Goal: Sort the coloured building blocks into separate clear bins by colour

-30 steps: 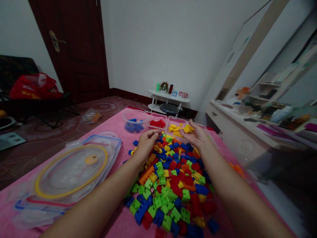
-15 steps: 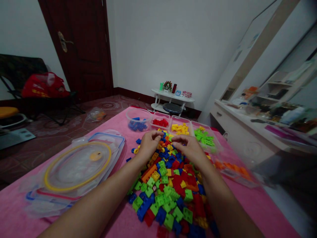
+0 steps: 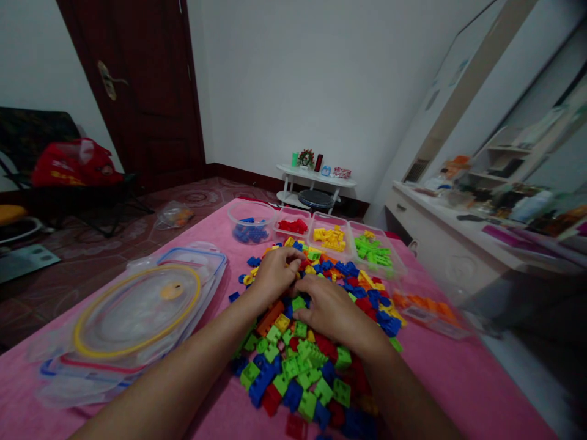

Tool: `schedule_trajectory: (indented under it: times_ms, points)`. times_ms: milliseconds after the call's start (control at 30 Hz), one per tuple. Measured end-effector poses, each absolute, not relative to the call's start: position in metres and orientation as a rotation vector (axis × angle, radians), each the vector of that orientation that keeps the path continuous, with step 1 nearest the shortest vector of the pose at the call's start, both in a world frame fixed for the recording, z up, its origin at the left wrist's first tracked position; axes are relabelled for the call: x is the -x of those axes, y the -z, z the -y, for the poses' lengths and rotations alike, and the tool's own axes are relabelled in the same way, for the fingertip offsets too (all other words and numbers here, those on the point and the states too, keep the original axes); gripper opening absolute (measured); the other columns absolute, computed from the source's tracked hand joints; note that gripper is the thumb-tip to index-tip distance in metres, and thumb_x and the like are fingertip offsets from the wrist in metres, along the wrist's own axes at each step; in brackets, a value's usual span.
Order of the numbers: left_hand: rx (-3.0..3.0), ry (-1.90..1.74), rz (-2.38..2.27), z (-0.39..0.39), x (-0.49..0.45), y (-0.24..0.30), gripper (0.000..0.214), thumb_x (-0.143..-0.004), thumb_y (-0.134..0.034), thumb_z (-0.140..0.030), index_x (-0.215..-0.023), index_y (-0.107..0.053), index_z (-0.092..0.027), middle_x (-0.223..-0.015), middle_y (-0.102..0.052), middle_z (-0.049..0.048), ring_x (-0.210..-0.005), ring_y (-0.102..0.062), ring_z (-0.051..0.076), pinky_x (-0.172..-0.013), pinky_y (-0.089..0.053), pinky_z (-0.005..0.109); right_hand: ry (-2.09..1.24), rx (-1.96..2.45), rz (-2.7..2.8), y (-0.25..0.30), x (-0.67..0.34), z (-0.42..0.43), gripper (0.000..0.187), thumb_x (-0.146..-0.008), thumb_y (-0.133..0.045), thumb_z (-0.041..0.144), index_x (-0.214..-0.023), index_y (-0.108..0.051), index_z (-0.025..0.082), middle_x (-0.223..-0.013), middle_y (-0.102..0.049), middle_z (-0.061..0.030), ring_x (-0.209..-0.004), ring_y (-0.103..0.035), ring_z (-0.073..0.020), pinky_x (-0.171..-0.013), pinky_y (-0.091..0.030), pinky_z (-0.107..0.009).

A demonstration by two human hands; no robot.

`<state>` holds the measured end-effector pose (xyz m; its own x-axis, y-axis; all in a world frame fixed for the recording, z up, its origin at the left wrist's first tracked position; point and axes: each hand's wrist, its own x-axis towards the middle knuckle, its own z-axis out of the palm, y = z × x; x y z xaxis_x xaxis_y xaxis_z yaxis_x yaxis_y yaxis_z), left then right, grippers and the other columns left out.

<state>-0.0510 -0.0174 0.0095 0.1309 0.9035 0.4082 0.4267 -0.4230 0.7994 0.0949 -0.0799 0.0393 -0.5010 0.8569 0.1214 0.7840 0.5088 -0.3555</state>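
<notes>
A heap of small plastic bricks (image 3: pixel 312 360) in red, blue, green, yellow and orange lies on a pink cloth (image 3: pixel 458 379). My left hand (image 3: pixel 273 275) rests on the heap's far left part, fingers curled onto the bricks. My right hand (image 3: pixel 328 308) lies palm down on the middle of the heap, its fingers bent and touching the left hand's fingertips. Whether either hand holds a brick is hidden. Beyond the heap stand a round tub of blue bricks (image 3: pixel 251 223) and trays of red bricks (image 3: pixel 292 227), yellow bricks (image 3: pixel 331 237) and green bricks (image 3: pixel 372 249).
Clear container lids (image 3: pixel 132 308) with coloured rims are stacked at the left. A tray of orange bricks (image 3: pixel 428 305) sits at the right. A white side table (image 3: pixel 316 183), a dark door (image 3: pixel 147 91), a chair with a red bag (image 3: pixel 73 162) and a cluttered dresser (image 3: pixel 472 226) surround the cloth.
My right hand has come back from the yellow tray and dropped onto the middle of the heap. My left hand shifted slightly nearer, and the two hands now meet.
</notes>
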Motion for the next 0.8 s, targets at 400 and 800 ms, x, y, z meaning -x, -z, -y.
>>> schedule_trajectory:
  times_ms: [400,800]
  points:
    - [-2.16,-0.738,-1.195,0.03,0.058,-0.04,0.022,-0.078,-0.053,-0.027,-0.077,-0.071,-0.014,-0.07,-0.068,0.0031,-0.063,-0.058,0.014,-0.055,-0.038,0.021,-0.444,1.582,2.349,-0.078,-0.131,0.075,0.015,-0.067,-0.062,0.02,-0.082,-0.063,0.019,-0.062,-0.056,0.0023,-0.056,-0.048,-0.0117,-0.052,-0.029,-0.022]
    - [-2.414,-0.096,-0.836,0.076,0.049,-0.069,0.016,-0.065,-0.071,-0.027,-0.08,-0.072,-0.021,-0.066,-0.066,-0.0015,-0.056,-0.053,0.011,-0.049,-0.031,0.021,-0.598,1.469,2.226,-0.096,-0.149,0.077,0.015,-0.068,-0.063,0.024,-0.081,-0.063,0.017,-0.069,-0.059,0.0004,-0.059,-0.048,-0.0117,-0.053,-0.035,-0.023]
